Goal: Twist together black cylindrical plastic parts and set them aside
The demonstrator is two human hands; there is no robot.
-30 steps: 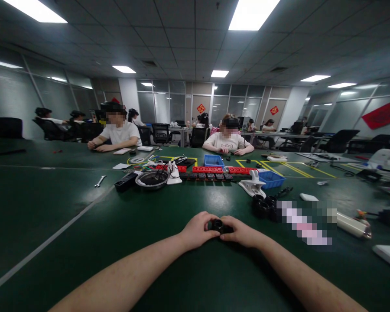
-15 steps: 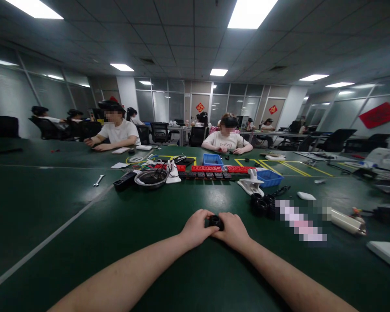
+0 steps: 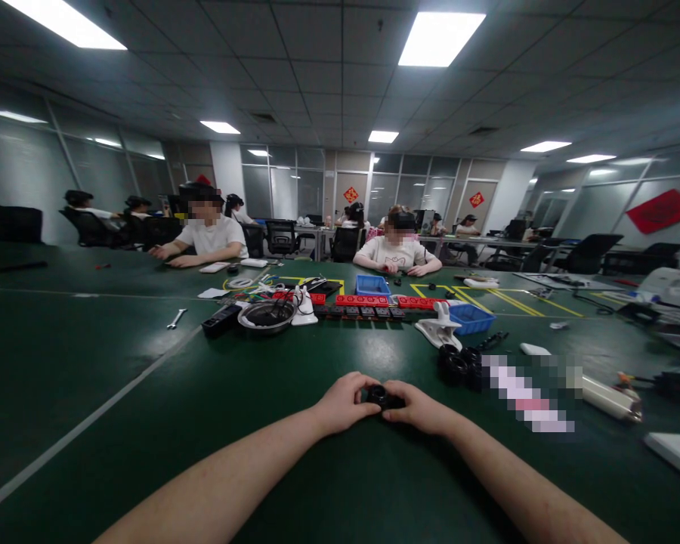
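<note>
Black round part [image 3: 377, 394] is gripped by left hand [image 3: 344, 403] from nine o'clock; right hand [image 3: 422, 407], at three, now pinches it less wrapped than before, perhaps regripping.

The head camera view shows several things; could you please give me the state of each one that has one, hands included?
Left hand: curled, gripping the black round part
Right hand: curled, gripping at its other side
Black round part: held between the hands, hole upward
Wrench: lying flat
Nearer blue tray: upright, open-topped
Round dish: open side up
Large ceiling light: lit
</note>
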